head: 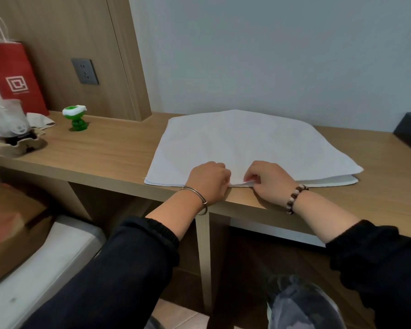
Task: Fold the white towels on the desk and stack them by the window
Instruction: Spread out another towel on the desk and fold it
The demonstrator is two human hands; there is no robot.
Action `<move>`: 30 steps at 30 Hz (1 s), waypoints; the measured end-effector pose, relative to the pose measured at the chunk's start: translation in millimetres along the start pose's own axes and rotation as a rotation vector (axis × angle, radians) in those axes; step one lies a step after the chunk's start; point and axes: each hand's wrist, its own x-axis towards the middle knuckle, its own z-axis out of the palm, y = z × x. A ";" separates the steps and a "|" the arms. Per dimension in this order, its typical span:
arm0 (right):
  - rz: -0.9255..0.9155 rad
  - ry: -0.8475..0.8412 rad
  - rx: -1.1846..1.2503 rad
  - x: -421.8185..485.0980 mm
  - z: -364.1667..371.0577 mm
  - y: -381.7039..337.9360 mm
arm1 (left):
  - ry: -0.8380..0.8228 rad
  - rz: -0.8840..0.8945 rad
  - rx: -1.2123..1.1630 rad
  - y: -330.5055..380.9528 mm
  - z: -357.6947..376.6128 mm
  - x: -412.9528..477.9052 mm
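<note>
Head view: white towel (247, 143) lies doubled on tabletop (105, 150).
Left hand (208, 179), right hand (268, 180): each grip pinches its front hem; no stack in sight.

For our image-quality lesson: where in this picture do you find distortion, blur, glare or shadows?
Head view: wide-angle distortion slants the wall panel; head view: soft, even light, no glare, only faint shadow under the white towel; head view: the brown shape at lower left is blurred, the left hand and right hand sharp.
</note>
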 end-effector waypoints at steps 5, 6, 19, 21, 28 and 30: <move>0.184 0.139 0.163 -7.8 -10.8 25.8 | 0.044 -0.092 -0.159 -1.3 5.7 -6.5; 0.182 0.193 0.181 -9.1 -12.9 26.9 | 0.041 -0.102 -0.174 -1.4 6.1 -6.6; 0.048 0.103 -0.006 -21.1 -7.3 35.0 | 0.034 -0.016 -0.135 -11.6 4.9 -13.0; 0.091 0.124 -0.005 -20.6 -11.0 39.7 | 0.042 -0.014 -0.115 -16.6 3.9 -14.9; -0.048 0.104 -0.172 -23.5 -9.2 39.6 | 0.101 -0.041 -0.079 -39.8 0.4 -30.8; -0.096 0.117 -0.202 -23.8 -5.2 34.6 | 0.105 -0.055 -0.066 -39.6 -2.5 -31.0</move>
